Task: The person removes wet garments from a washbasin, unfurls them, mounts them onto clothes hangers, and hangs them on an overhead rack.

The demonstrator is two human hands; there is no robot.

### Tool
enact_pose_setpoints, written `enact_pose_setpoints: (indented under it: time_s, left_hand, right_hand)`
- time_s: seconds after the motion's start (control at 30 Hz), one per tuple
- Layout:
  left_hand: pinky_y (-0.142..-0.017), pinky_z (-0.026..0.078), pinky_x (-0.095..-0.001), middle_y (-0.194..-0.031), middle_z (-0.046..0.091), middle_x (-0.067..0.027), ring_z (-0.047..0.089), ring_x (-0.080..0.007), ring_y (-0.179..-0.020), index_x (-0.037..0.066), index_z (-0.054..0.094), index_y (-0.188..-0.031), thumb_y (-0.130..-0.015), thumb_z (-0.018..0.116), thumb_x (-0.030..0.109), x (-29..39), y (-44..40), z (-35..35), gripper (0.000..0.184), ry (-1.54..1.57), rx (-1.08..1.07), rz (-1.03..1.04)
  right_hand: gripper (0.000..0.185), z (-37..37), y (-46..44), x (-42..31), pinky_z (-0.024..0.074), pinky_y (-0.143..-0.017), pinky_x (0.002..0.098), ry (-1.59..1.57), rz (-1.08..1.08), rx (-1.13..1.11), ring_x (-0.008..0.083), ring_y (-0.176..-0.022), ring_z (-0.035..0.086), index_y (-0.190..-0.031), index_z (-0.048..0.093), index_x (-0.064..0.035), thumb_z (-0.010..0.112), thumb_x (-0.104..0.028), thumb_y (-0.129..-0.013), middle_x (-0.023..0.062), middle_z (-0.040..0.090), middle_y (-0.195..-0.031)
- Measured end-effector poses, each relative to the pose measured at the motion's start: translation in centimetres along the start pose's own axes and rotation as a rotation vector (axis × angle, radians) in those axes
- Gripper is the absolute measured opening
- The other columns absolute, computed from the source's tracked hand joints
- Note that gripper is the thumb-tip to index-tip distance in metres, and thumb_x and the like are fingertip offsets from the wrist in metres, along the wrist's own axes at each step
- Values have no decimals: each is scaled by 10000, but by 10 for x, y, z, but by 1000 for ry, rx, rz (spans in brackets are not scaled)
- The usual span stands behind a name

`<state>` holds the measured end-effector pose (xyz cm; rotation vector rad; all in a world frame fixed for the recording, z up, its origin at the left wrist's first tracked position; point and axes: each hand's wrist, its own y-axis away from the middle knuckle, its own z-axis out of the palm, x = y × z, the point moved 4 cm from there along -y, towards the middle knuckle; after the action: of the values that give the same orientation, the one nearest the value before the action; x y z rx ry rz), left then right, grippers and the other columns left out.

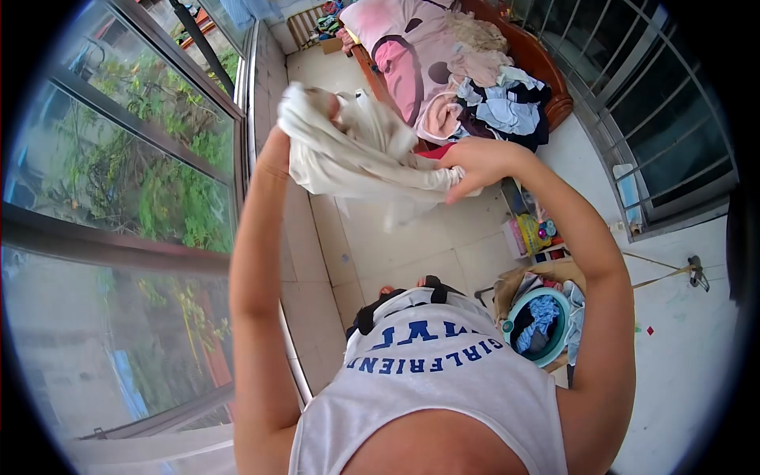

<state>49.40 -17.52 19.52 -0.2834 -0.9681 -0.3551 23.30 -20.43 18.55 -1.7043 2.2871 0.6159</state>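
A bunched off-white cloth garment is stretched between my two hands in front of me, above the tiled floor. My left hand is raised at its left end, partly covered by the cloth; a bit of skin shows among the folds. At the other end, my right hand pinches the fabric between thumb and fingers. The garment's lower edge is smeared by motion, and I cannot tell its exact kind.
Beyond the garment stands a wooden-framed bed with a pink pillow and a heap of clothes. A teal basin of clothes is at my right. Windows line the left; a barred window is at right.
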Motion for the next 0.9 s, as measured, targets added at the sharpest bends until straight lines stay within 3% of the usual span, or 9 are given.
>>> enact_pose_setpoints:
  time_s: [0.03,0.17,0.23,0.4,0.5,0.63,0.7,0.83,0.9]
  left_hand:
    - [-869,463,-409,-1106,563,-143,580,-248,-972,23,508,-1141,-852,548,313,4,3,-9,411,-457,158,-190]
    - [-907,402,-398,-844,638,-74,581,-242,-938,4,649,-865,-638,555,145,-23,2,82,283,-1893,-510,-505]
    - [-989,298,-434,-753,625,-41,548,-220,-978,21,645,-680,-586,533,133,-46,22,104,184,-2142,-690,-322]
    - [-1084,125,-486,-1097,579,-51,449,-174,-1168,85,624,-1020,-672,561,10,-18,29,69,361,-2076,-351,33]
    - [-1042,242,-492,-1244,493,-79,441,-252,-1187,78,570,-1100,-821,525,160,21,36,78,294,-1510,129,486]
    - [-1015,286,-480,-1320,420,-84,370,-284,-1242,117,437,-1265,-889,393,464,-64,30,-17,514,-276,477,-114]
    - [-1008,291,-475,-1365,366,-77,318,-274,-1279,141,306,-1351,-820,256,691,-90,25,5,766,376,139,-287]
    - [-1005,302,-451,-1343,396,-62,366,-245,-1236,122,337,-1332,-745,250,777,-93,15,7,885,272,355,-21]
    - [-1006,296,-370,-1290,435,-73,399,-207,-1185,90,376,-1287,-806,244,714,-73,12,-26,799,-265,446,104]
  right_hand:
    - [198,4,-7,-2,483,-663,283,1,-3,-3,247,-723,618,-801,605,6,666,-156,-704,138,619,-771]
    - [92,-24,-23,27,480,-743,358,725,276,505,250,-840,599,-737,608,-60,558,-51,-660,87,607,-766]
    - [105,-52,-16,12,425,-835,312,830,209,674,200,-940,546,-770,587,-77,535,-58,-681,59,595,-849]
    - [191,-50,-6,16,337,-908,335,937,177,864,162,-924,516,-857,578,-97,581,-134,-670,17,584,-849]
    - [288,-37,-2,32,315,-912,421,869,295,904,180,-912,524,-949,518,-75,587,-114,-673,39,573,-842]
    - [234,-43,-2,18,339,-878,401,690,331,1039,235,-843,559,-909,502,-25,581,-88,-698,104,590,-827]
    - [226,-59,3,-3,366,-837,368,642,271,1076,246,-779,572,-878,502,-24,583,-95,-680,114,597,-766]
    - [269,-66,12,-22,382,-784,332,660,232,1114,231,-756,575,-859,500,-22,615,-131,-641,108,592,-714]
    - [299,-71,22,-8,373,-783,334,687,256,1092,225,-758,575,-869,503,-31,639,-162,-638,95,596,-719]
